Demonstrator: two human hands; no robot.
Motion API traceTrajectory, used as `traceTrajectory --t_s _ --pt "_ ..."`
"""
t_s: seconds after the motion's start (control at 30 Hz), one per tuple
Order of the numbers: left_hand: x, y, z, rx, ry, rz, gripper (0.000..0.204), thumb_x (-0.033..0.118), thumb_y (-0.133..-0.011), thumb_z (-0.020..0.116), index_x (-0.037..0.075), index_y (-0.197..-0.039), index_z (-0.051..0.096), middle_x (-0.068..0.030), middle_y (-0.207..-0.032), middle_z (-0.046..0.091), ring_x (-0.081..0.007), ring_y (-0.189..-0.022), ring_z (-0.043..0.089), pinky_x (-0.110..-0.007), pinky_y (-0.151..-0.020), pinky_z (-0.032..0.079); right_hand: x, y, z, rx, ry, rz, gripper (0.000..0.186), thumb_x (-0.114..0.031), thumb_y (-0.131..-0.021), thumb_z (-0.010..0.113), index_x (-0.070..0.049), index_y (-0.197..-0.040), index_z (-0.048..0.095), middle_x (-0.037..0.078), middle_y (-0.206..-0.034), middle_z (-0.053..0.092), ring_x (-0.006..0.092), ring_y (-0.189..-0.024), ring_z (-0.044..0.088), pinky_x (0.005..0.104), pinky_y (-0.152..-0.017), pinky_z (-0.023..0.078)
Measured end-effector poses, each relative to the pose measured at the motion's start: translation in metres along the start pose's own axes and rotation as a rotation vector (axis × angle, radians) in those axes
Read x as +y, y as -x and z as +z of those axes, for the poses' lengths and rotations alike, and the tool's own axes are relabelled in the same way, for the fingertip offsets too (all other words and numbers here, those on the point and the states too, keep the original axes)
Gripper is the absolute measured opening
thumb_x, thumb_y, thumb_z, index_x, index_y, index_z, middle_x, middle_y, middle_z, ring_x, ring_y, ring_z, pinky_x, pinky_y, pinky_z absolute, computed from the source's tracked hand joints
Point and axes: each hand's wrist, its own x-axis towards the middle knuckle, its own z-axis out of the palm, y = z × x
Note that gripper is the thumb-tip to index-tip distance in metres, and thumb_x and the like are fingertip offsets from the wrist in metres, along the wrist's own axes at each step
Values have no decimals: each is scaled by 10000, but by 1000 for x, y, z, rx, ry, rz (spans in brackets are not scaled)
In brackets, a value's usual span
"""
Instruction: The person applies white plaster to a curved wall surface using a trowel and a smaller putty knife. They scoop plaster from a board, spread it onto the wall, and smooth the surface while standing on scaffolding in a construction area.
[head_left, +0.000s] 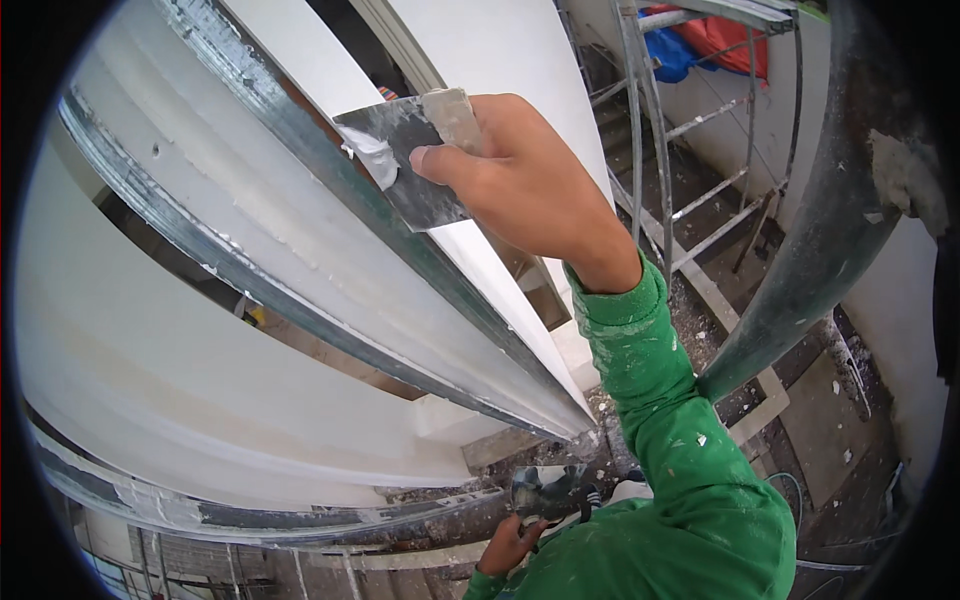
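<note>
My right hand (525,175) is raised, closed round a putty knife (430,185) with a wide, dark, smeared blade. Its thumb presses on the blade face, and a dab of white putty (372,158) clings to the far-left edge. The blade overlaps a long pale panel bordered by a grey-green metal strip (330,165); whether it touches, I cannot tell. Low in the picture, beside my body, my left hand (510,545) is closed on a dark flat plate (545,490) with pale smears. Part of that plate is lost against the clothing and floor.
A curved white wall panel (200,370) with metal edging fills the left. Metal scaffolding (660,130) stands at the far right, with blue and red sheeting (715,45) behind it. A thick dark column (820,240) rises at my right. Debris litters the floor (740,275).
</note>
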Motion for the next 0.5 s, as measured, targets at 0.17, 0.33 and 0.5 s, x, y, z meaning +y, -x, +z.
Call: traceTrajectory --t_s 0.17,0.33,0.5 --pt "-4 -2 -5 -21 -93 62 339 290 -906 615 -43 -856 576 -131 -663 581 -211 -578 560 -347 -554 428 43 -49 -3 67 150 74 180 -70 -698 462 79 -724 559 230 -612 566 350 -525 547 429 -554 457" --pt "-6 1 -3 -19 9 36 331 294 -911 608 -32 -859 582 -111 -662 587 -180 -562 552 -333 -538 427 39 -65 28 -47 49 109 197 -103 -683 477 61 -714 580 238 -694 621 362 -596 603 420 -582 488" --pt "6 8 -2 -6 73 15 317 293 -913 606 -24 -917 589 -116 -686 595 -184 -579 559 -329 -553 434 -18 -31 3 -101 120 5 199 -105 -683 489 73 -716 573 273 -675 577 353 -555 575 432 -523 440"
